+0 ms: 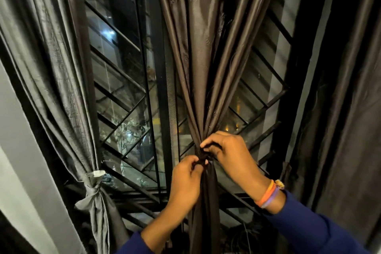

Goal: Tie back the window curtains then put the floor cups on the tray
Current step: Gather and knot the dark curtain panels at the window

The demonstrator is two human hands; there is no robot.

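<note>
A dark brown middle curtain (198, 51) hangs gathered into a narrow bunch in front of the window. My left hand (185, 181) and my right hand (231, 154) both pinch a dark tie-back (203, 158) wrapped around the bunch, fingers closed on its ends at the knot. At the left, a grey curtain (51, 64) is bunched and bound with a grey tie knot (91, 190). No cups or tray are in view.
The window (123, 93) has black diagonal grille bars with night lights outside. Another dark curtain (346, 109) hangs at the right. A pale wall (14, 150) is at the far left. Dark cables (245, 237) lie low behind the curtain.
</note>
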